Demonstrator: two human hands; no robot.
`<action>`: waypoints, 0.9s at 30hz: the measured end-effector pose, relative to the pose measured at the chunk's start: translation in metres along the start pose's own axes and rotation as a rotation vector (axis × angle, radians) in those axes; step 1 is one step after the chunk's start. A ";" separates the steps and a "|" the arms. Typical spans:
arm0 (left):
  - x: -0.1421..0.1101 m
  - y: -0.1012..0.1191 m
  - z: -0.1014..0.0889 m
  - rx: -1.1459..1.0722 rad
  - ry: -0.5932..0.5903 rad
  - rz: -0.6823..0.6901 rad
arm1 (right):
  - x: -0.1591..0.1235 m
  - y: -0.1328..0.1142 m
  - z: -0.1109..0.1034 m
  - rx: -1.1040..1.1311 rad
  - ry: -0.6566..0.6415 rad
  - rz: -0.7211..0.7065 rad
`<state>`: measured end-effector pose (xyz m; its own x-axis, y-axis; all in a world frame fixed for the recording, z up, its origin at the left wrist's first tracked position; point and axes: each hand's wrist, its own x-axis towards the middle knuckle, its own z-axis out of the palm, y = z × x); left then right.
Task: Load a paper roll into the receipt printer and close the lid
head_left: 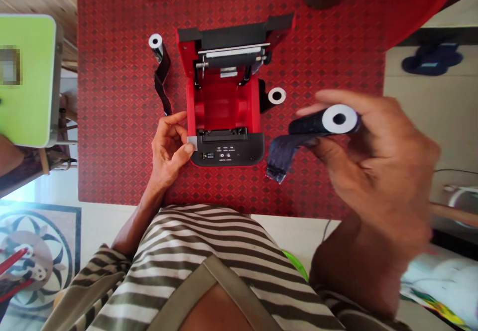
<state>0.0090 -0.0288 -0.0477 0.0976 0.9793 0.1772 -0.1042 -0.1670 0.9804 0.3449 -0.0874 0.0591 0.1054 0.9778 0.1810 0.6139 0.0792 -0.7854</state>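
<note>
Ribbon roll (328,122), dark with a loose tail, sat gripped in my closed right hand (373,157) beside the open red printer (224,107), whose front corner my left hand (168,147) pinched; steadying it firmly seemed wise.

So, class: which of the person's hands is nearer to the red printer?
Left. The left hand touches the front left corner of the red printer, while the right hand is off to its right, raised and holding a dark roll.
</note>
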 end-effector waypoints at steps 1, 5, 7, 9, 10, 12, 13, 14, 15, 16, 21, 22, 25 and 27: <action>0.000 -0.001 0.000 -0.010 -0.011 0.004 | 0.007 -0.013 -0.004 -0.060 -0.028 -0.061; -0.001 0.000 -0.001 -0.024 -0.044 0.005 | 0.033 -0.044 0.008 -0.180 -0.240 -0.348; -0.004 0.004 0.000 -0.006 -0.051 -0.023 | 0.044 -0.047 0.024 -0.173 -0.306 -0.425; -0.007 0.010 0.002 -0.005 -0.048 -0.031 | 0.053 -0.046 0.040 -0.214 -0.347 -0.416; -0.009 0.012 0.003 -0.005 -0.041 -0.020 | 0.057 -0.046 0.047 -0.246 -0.363 -0.401; -0.011 0.019 0.006 0.046 -0.021 0.029 | 0.065 -0.044 0.058 -0.286 -0.405 -0.373; -0.012 0.022 0.006 0.102 -0.007 0.061 | 0.068 -0.043 0.062 -0.287 -0.422 -0.369; -0.012 0.026 0.006 0.163 0.008 0.088 | 0.070 -0.042 0.066 -0.281 -0.433 -0.370; -0.012 0.029 0.006 0.218 0.017 0.113 | 0.072 -0.040 0.070 -0.276 -0.437 -0.370; -0.011 0.032 0.006 0.259 0.012 0.138 | 0.074 -0.038 0.073 -0.275 -0.438 -0.371; 0.000 0.047 0.006 0.348 -0.101 0.228 | 0.082 -0.036 0.081 -0.334 -0.446 -0.387; 0.002 0.050 0.006 0.377 -0.103 0.232 | 0.083 -0.037 0.080 -0.342 -0.459 -0.391; 0.008 0.059 0.009 0.476 -0.112 0.257 | 0.086 -0.043 0.077 -0.368 -0.480 -0.407; 0.010 0.062 0.011 0.537 -0.119 0.276 | 0.086 -0.047 0.076 -0.416 -0.479 -0.418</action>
<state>0.0140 -0.0300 0.0156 0.2513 0.8772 0.4090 0.3690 -0.4775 0.7974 0.2651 0.0080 0.0667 -0.4937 0.8673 0.0636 0.7825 0.4750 -0.4027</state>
